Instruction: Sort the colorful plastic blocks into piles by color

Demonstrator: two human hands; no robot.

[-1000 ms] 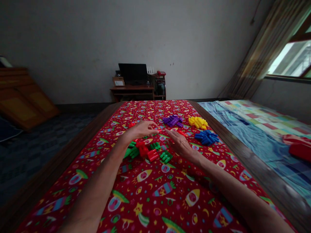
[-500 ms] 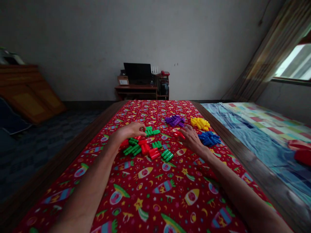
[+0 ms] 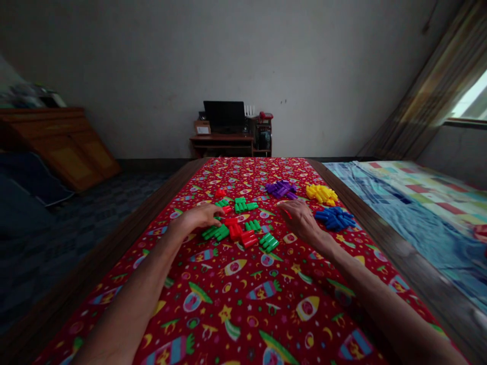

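My left hand (image 3: 200, 217) rests on the red rocket-print cloth (image 3: 243, 304), its fingers curled at the left edge of a mixed pile of green and red plastic pieces (image 3: 238, 232). What the fingers hold is hidden. My right hand (image 3: 302, 220) lies palm down between that pile and the blue pile (image 3: 335, 218), fingers bent over a small red piece (image 3: 286, 213). A group of green pieces (image 3: 245, 206) and a lone red piece (image 3: 219, 193) lie farther off. Purple (image 3: 281, 189) and yellow (image 3: 321, 193) piles sit beyond the right hand.
The cloth covers a long wooden table (image 3: 380, 233). A bed with a patchwork sheet (image 3: 411, 203) runs along its right side. A desk with a monitor (image 3: 224, 126) stands at the back wall, a wooden cabinet (image 3: 64, 142) at the left, a curtain (image 3: 429, 86) at the right.
My left hand drew back from above the pile to its left edge. My right hand closed over a red piece and shifted right toward the blue pile. The view turned a little.
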